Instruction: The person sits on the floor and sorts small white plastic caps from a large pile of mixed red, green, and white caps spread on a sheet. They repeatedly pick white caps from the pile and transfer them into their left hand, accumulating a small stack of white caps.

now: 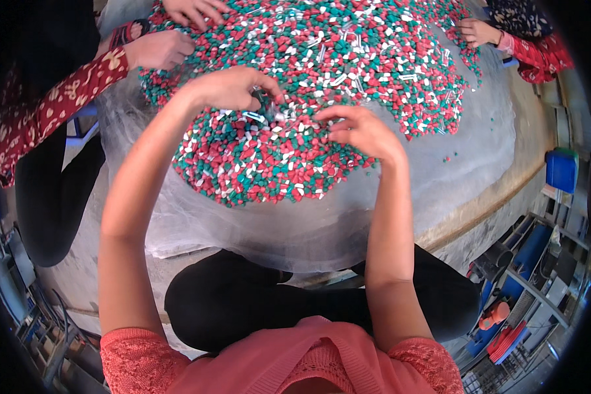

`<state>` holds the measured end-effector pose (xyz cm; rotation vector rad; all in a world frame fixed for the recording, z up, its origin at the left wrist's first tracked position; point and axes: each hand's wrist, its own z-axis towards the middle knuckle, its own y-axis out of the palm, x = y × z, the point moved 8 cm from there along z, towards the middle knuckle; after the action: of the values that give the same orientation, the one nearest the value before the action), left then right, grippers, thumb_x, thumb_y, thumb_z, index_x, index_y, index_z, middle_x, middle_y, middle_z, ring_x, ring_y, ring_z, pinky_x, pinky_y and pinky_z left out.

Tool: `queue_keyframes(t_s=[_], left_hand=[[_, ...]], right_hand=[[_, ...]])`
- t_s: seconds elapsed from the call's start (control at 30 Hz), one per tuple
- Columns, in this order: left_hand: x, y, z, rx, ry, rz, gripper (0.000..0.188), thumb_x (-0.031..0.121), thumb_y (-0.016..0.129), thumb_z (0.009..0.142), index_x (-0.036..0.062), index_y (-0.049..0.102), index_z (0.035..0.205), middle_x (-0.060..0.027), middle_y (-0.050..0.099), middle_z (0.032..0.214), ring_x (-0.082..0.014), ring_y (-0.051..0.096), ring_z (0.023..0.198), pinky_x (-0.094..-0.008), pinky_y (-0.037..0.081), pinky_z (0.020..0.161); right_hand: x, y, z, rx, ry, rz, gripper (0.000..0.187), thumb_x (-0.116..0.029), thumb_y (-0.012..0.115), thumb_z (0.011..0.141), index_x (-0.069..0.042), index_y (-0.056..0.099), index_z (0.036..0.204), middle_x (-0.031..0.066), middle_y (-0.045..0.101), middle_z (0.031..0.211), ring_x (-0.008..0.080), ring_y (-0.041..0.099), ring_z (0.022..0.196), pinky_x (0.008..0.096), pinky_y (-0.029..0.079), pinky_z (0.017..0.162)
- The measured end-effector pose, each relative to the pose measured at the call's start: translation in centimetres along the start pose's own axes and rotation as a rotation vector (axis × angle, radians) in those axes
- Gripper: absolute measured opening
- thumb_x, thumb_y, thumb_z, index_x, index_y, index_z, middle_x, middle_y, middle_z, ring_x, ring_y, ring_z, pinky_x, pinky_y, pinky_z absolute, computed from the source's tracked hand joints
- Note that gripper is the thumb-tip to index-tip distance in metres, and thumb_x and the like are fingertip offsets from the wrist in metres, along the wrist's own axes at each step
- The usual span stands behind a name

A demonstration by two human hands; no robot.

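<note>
A wide pile of small red, green and white pieces (262, 167), too small to name, lies before me with clear, elongated pieces scattered among them. My left hand (233, 88) hovers at the pile's near left part, its fingers bent and apart over the pieces. A clear, shiny piece (254, 117) lies just below its thumb, apparently loose. To the right, my right hand (362, 129) reaches in at the near side of the heap, thumb and fingers apart. Nothing shows between the fingers of either hand; some of the left fingertips are hidden.
Translucent plastic sheeting (276, 240) lies under the pile. At the left, another person's hand (161, 50) touches the heap, with a further hand (194, 9) above. A co-worker's hand (477, 31) reaches in far right. A blue container (561, 171) and cluttered racks stand right.
</note>
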<state>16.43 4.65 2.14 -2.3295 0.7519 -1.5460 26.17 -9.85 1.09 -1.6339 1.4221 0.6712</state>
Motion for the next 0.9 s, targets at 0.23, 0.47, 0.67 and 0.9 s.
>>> queue_keyframes(t_s=[0.23,0.47,0.67,0.9], left_hand=[[0.0,-2.8,-0.4,0.159,-0.134,0.121,0.018,0.005,0.059,0.075,0.0068,0.067,0.092,-0.0069,0.067,0.087,-0.0148,0.062,0.079,-0.0275,0.049,0.073],[-2.9,0.5,1.3,0.7,-0.052,0.228,0.013,0.008,0.059,0.076,0.0051,0.064,0.088,-0.0104,0.065,0.087,-0.0262,0.063,0.08,-0.0356,0.049,0.073],[-1.6,-1.1,4.3,0.938,0.025,0.252,0.012,0.014,0.059,0.078,0.0048,0.064,0.085,-0.0099,0.063,0.089,-0.0277,0.062,0.079,-0.0378,0.049,0.071],[0.0,-0.8,10.3,0.867,-0.074,0.415,0.024,0.021,0.064,0.076,0.0057,0.058,0.092,-0.013,0.063,0.087,-0.0322,0.061,0.079,-0.0423,0.048,0.069]], right_hand=[[0.1,-4.2,3.1,0.503,-0.027,-0.453,0.026,-0.005,0.06,0.075,-0.011,0.065,0.099,0.0088,0.065,0.084,0.0209,0.061,0.076,0.0314,0.047,0.071],[0.4,-4.1,4.8,0.77,-0.258,-0.974,0.02,-0.01,0.069,0.066,-0.011,0.065,0.085,0.0045,0.053,0.087,0.0239,0.055,0.089,0.0365,0.047,0.068],[2.9,-5.9,2.6,0.899,-0.286,-0.322,0.016,-0.017,0.069,0.072,-0.009,0.068,0.085,0.0037,0.058,0.084,0.0201,0.057,0.076,0.0313,0.046,0.065],[10.7,-9.0,0.7,0.865,-0.03,0.639,0.02,-0.017,0.057,0.083,0.001,0.064,0.087,0.0052,0.064,0.077,0.0116,0.058,0.065,0.0245,0.045,0.06]])
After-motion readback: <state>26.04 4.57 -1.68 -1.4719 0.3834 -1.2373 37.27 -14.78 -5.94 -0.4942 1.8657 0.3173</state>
